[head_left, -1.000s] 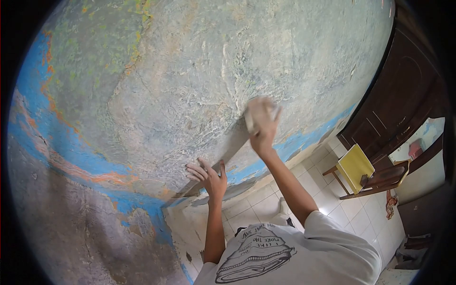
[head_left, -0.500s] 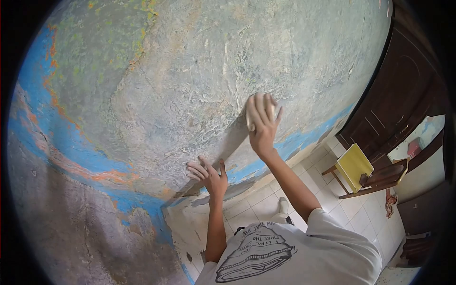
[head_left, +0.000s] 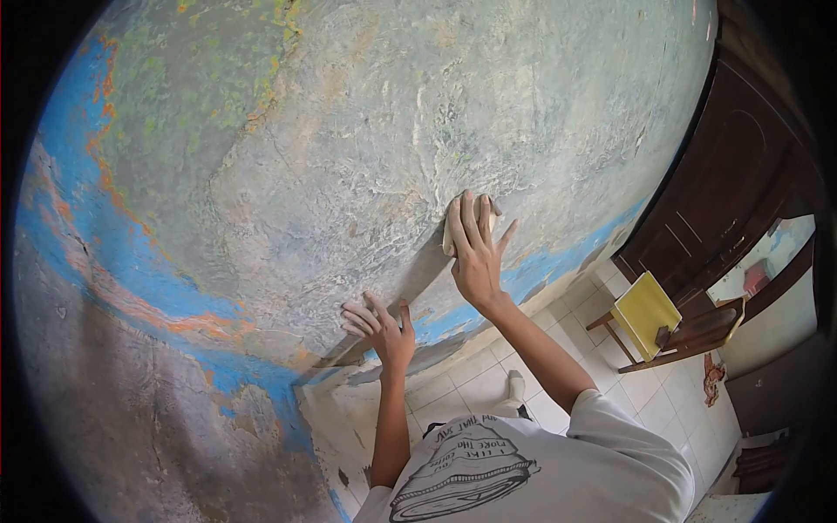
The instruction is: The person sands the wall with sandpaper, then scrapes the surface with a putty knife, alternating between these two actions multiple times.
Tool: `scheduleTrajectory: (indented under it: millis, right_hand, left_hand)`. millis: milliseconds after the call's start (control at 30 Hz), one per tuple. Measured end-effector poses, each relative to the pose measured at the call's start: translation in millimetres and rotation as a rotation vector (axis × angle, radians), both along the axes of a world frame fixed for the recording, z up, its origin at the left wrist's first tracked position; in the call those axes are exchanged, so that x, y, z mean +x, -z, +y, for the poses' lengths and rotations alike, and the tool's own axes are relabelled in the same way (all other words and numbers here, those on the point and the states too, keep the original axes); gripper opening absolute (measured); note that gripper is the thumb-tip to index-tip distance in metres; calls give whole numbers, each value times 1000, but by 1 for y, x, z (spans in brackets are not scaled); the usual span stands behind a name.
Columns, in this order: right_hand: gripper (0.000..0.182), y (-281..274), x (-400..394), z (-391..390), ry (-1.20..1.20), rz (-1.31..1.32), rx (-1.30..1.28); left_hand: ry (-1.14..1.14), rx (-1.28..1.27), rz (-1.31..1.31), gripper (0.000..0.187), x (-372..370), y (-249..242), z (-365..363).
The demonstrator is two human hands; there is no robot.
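Observation:
My right hand (head_left: 478,261) presses a small pale sanding pad (head_left: 450,237) flat against the rough wall (head_left: 366,157). Its fingers lie over the pad, whose edges show on the left and at the fingertips; the exact material is hard to make out. Lower and to the left, my left hand (head_left: 390,338) rests on the wall with fingers spread and nothing in it. Around both hands the surface is grey and scraped, with patches of blue, orange and green paint.
A wooden chair with a yellow seat (head_left: 647,315) stands on the tiled floor (head_left: 558,344) at right. Behind it is dark wooden furniture (head_left: 697,192) with a mirror. A second, darker wall (head_left: 113,410) meets this one at the left corner. A reddish cloth (head_left: 714,380) lies on the floor.
My right hand has slid a short way down the wall with the pad, its fingers now more extended. The left hand stays in nearly the same place. The view has shifted slightly.

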State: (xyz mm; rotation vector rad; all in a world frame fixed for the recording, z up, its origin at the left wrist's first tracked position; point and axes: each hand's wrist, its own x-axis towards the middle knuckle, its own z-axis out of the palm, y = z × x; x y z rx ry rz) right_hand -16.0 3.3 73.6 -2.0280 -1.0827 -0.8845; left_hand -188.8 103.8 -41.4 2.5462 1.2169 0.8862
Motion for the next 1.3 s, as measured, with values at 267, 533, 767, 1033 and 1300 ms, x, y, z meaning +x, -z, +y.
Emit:
scheduleTrajectory:
  millis: [267, 533, 767, 1033, 1300]
  right_hand:
    - [80, -22, -2, -1, 22, 58, -53]
    - [71, -19, -15, 1, 44, 101, -59]
    - [71, -25, -18, 2, 46, 112, -50]
    - [79, -42, -15, -1, 6, 102, 4]
    - [71, -58, -7, 2, 12, 98, 48]
  left_hand:
    - [21, -87, -120, 81, 6, 0, -3]
    - [20, -91, -114, 81, 4, 2, -5]
    - [16, -101, -91, 80, 4, 0, -2]
    - [13, -108, -92, 79, 7, 2, -1]
    - [1, -123, -74, 79, 7, 1, -3]
